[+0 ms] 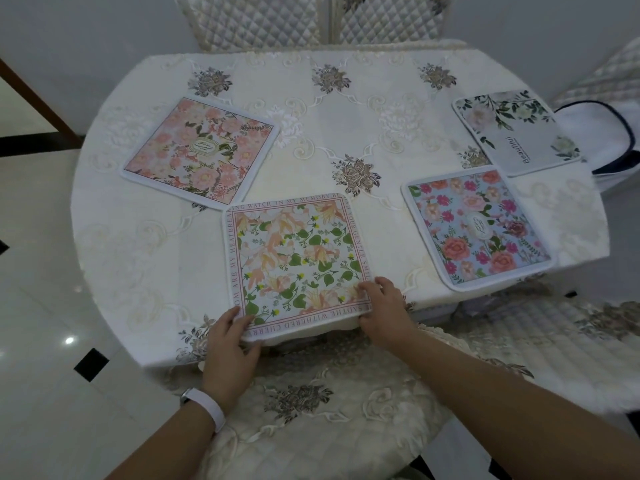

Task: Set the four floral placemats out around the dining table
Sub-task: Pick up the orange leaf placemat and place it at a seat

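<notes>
Four floral placemats lie on the round dining table point(166, 258) with its cream tablecloth. A pink one point(201, 152) sits at the left, a white one with green leaves point(516, 131) at the far right, and a blue one with red roses point(478, 226) at the right near edge. The fourth, a text-bordered mat with green leaves and peach flowers point(298, 261), lies at the near edge, overhanging it slightly. My left hand point(230, 344) grips its near left corner. My right hand point(384, 308) grips its near right corner.
A quilted chair back point(311, 19) stands beyond the table. A cushioned chair seat point(318, 410) is right under my arms and another chair seat point(554, 341) is at the right. A white bag with dark trim point(602, 133) rests at the far right. Glossy tiled floor lies left.
</notes>
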### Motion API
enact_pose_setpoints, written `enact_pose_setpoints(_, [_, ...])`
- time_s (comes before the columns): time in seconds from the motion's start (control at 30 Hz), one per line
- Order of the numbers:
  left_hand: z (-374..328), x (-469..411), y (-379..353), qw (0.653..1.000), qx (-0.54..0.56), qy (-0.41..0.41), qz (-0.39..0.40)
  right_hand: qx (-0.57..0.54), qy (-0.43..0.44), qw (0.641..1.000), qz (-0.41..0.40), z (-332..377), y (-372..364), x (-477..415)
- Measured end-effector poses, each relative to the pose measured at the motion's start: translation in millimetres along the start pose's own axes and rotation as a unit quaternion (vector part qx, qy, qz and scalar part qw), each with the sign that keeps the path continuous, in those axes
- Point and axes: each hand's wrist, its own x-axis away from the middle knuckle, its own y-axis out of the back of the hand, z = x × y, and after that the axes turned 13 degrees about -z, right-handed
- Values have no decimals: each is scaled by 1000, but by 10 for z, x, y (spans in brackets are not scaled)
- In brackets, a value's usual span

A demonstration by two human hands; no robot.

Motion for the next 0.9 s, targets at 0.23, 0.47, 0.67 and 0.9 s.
enact_pose_setpoints(0.23, [10, 6, -3, 999, -37, -26, 0, 85, 46, 995, 6, -43, 13, -14])
enact_pose_setpoints(0.47, [35, 15, -30, 999, -26, -23, -7, 115, 82, 990, 6, -108, 44, -84])
enact_pose_setpoints(0.67, [7, 17, -33, 998, -58, -21, -5, 123, 112, 986, -3, -184, 36, -140])
enact_pose_setpoints(0.9, [-182, 2, 15, 992, -125, -3, 20, 123, 137, 983, -1, -215, 26, -167])
